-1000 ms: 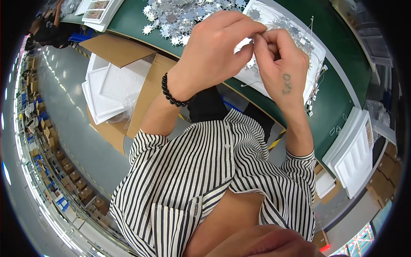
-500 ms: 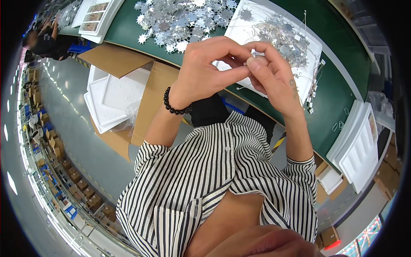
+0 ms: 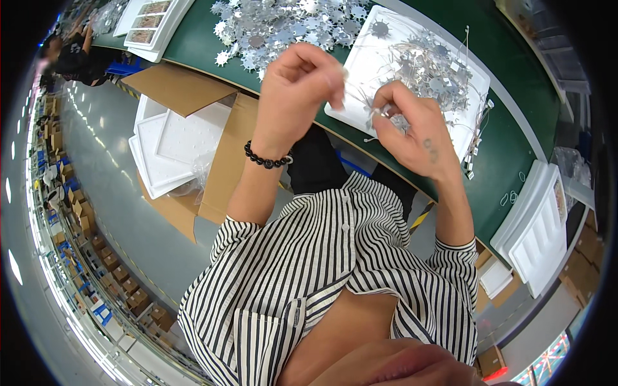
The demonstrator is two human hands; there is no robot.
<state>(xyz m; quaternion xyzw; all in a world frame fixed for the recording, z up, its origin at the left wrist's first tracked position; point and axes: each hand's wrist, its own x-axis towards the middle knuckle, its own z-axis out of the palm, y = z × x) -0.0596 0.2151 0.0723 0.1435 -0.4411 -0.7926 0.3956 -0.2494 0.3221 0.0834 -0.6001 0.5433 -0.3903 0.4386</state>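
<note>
My left hand (image 3: 297,96) is raised over the table's near edge, fingers closed in a pinch; its fingertips are smeared by motion and whatever they hold cannot be made out. My right hand (image 3: 412,132) is over the near side of a white tray (image 3: 357,71). Between its thumb and index finger is a small pale wired piece (image 3: 378,114), its exact kind unclear. On the tray lies a tangled heap of star-shaped metal plates with thin wires (image 3: 444,80). A larger pile of loose star-shaped metal plates (image 3: 283,32) rests left of the tray.
An open cardboard box (image 3: 219,161) with white foam trays (image 3: 174,148) stands below the table edge. White trays (image 3: 531,222) lean at the right, near several loose loops (image 3: 508,197) on the green table (image 3: 496,174). Another person (image 3: 77,61) works at far left.
My hands, together over the tray half a second ago, have separated. The left has moved left, the right slightly down. The view has shifted a little.
</note>
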